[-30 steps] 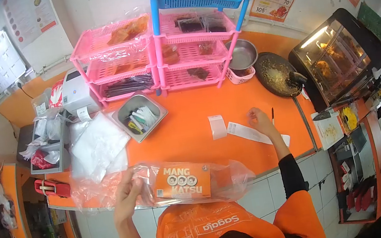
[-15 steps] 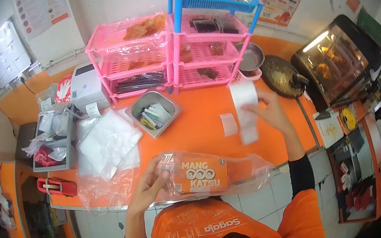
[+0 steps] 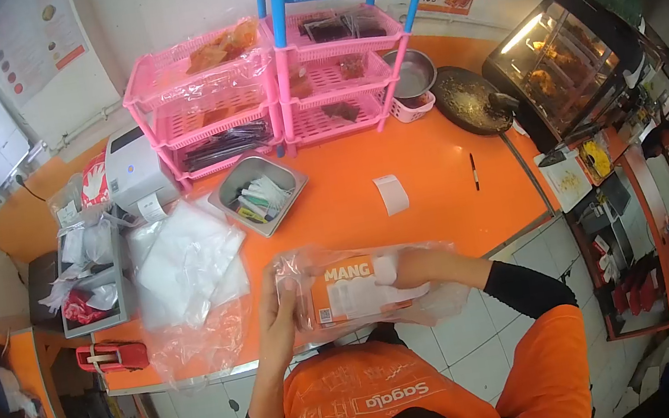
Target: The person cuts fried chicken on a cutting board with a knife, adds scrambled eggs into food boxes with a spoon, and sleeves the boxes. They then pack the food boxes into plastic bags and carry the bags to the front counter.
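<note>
An orange box (image 3: 346, 273) with "MANG" printed on it lies inside a clear plastic bag (image 3: 447, 303) at the counter's front edge. My left hand (image 3: 275, 310) is closed on the bag and the box's left end. Over the lower right of the box lies a long white paper receipt (image 3: 356, 300), seen through plastic. My right hand (image 3: 414, 268) reaches in from the right, its fingers at the receipt's upper part and partly veiled by the bag. Beyond the box, a small paper slip (image 3: 391, 195) and a dark pen (image 3: 474, 172) rest on the orange counter (image 3: 441, 218).
Pink racks (image 3: 338, 119) with packets stand at the back. A metal container (image 3: 260, 194) holds small packets. White plastic sheets (image 3: 189, 258) lie left, near a red tape dispenser (image 3: 113, 356) and grey bin (image 3: 92, 282). A pan (image 3: 470, 100) and lit display case (image 3: 562, 72) are right.
My right hand has brought the receipt from above the counter down and left onto the bagged box. The pen has come into sight. The whole view has shifted slightly.
</note>
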A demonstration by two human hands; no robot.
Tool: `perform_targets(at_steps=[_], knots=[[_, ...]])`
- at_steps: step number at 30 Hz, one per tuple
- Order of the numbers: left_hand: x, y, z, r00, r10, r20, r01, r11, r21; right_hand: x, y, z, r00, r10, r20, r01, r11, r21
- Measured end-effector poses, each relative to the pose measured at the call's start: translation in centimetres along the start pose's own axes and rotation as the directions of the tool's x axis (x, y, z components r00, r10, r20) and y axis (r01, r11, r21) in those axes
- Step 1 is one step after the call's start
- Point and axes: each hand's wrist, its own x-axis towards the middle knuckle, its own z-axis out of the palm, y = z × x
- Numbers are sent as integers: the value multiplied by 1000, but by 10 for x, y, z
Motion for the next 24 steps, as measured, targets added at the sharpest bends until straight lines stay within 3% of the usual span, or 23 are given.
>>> perform_targets(at_steps=[2,3,4,6,7,8,9,10,11,12,13,14,15,16,17,18,20,22,24], knots=[[-1,3,0,1000,19,21,-20,999,39,3,19,5,998,-11,64,30,955,-296],[-3,7,2,998,40,40,-43,996,76,11,29,16,998,-9,64,27,956,-292],[-6,15,5,998,34,45,-37,996,79,20,37,33,994,-76,-73,57,972,-226],[-12,33,15,980,36,195,-85,965,249,22,14,36,968,-126,-216,93,983,-156],[-13,29,18,979,32,199,-83,964,253,26,-5,30,934,-207,-291,221,975,18],[-15,21,19,927,153,344,-323,792,518,27,-22,22,886,-269,-377,355,918,179],[-18,10,20,836,209,507,-537,500,679,31,-24,19,886,-268,-379,355,917,182],[-20,-16,18,846,56,531,-506,398,765,33,-25,15,923,-239,-301,300,938,176],[-20,-35,21,847,55,528,-504,397,767,34,-25,13,953,-207,-220,245,955,164],[-21,-51,24,855,62,515,-513,240,824,33,-25,15,953,-210,-217,248,955,165],[-21,-63,26,861,71,503,-507,77,858,30,-23,18,964,-108,-242,145,980,139],[-22,-71,26,862,70,502,-507,76,859,26,-23,16,963,-4,-271,36,993,116],[-23,-78,26,833,177,524,-538,34,843,20,-21,11,963,-1,-270,35,992,119],[-23,-84,26,792,278,543,-563,-9,826,11,-16,2,988,-64,-140,83,987,137],[-24,-85,26,794,275,542,-563,-3,827,2,-12,-8,992,-129,-5,128,979,160],[-22,-85,27,798,280,534,-547,-36,837,-8,-4,-18,992,-126,0,124,979,160],[-20,-82,35,802,288,524,-528,-68,846,-26,15,-34,932,-216,292,230,973,-13],[-16,-72,47,909,84,409,-404,-72,912,-26,50,-30,927,-154,343,167,986,-8],[-9,-75,65,936,72,343,-335,-111,936,-13,86,-12,916,-89,392,100,995,-7]])
